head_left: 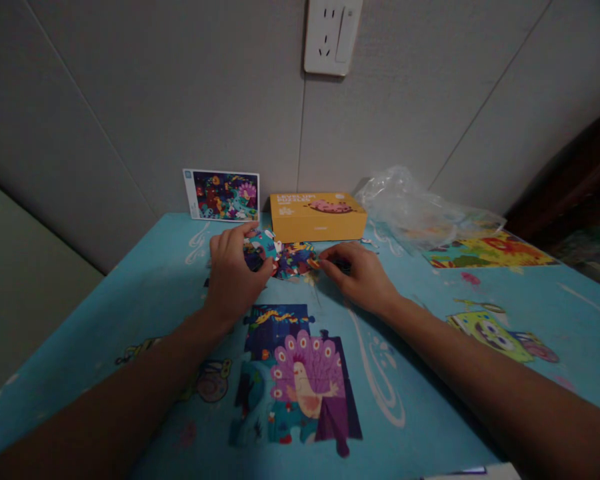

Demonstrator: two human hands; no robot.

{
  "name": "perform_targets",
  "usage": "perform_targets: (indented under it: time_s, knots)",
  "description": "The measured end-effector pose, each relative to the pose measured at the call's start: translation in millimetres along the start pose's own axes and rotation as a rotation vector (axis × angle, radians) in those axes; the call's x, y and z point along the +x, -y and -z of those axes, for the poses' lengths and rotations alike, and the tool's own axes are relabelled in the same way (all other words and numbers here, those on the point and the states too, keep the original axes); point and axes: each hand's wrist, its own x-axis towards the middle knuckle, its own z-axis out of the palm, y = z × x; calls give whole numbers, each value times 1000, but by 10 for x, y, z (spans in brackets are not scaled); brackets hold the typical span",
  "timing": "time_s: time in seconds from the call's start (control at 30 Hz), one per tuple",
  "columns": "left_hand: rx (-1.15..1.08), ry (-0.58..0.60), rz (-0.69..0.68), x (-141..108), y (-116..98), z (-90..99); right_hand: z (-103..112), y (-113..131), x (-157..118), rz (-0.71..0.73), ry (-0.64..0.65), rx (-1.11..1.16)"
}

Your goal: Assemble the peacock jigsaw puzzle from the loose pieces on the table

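Note:
At the left of a heap of loose puzzle pieces (296, 259), my left hand (237, 270) has its thumb and fingers closed round some pieces with a teal and white one (265, 244) on top. My right hand (355, 272) is at the heap's right side, thumb and forefinger pinched at a small orange piece (313, 264). Nearer to me lies a joined puzzle section (305, 390) with a purple peacock, dark blue pieces above it and teal ones at its left and bottom. Its edges are uneven.
A yellow puzzle box (319, 223) stands behind the heap, with a picture card (225, 195) leaning on the wall at its left. A clear plastic bag (410, 203) and a yellow-orange picture sheet (495, 251) are at the right. Blue patterned cloth (145, 280) covers the table.

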Motion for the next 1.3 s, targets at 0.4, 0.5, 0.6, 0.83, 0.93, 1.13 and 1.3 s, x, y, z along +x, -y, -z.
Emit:
perform_targets:
  time_s: [0.4,0.5,0.6,0.83,0.93,1.13,1.3]
  knots:
    - [-204,202,-257,-32,-104,32,-52,38,-34,-106,-68,367]
    - [14,187,-30,-33,-8,-22,64,-96,41,-271,-269,184]
    - [168,269,130,-55,62,-78,170,-213,97,-392,-262,-118]
    - [366,366,282,-60,28,-62,139,-299,90,-467,-79,-497]
    - [395,412,341,-37,39,-46,127,-309,78,-461,-131,-501]
    - [364,385,351,-7,74,-33,110,-312,67,-410,-143,-451]
    - [83,242,333,26,49,-18,90,-206,56,-166,-237,-240]
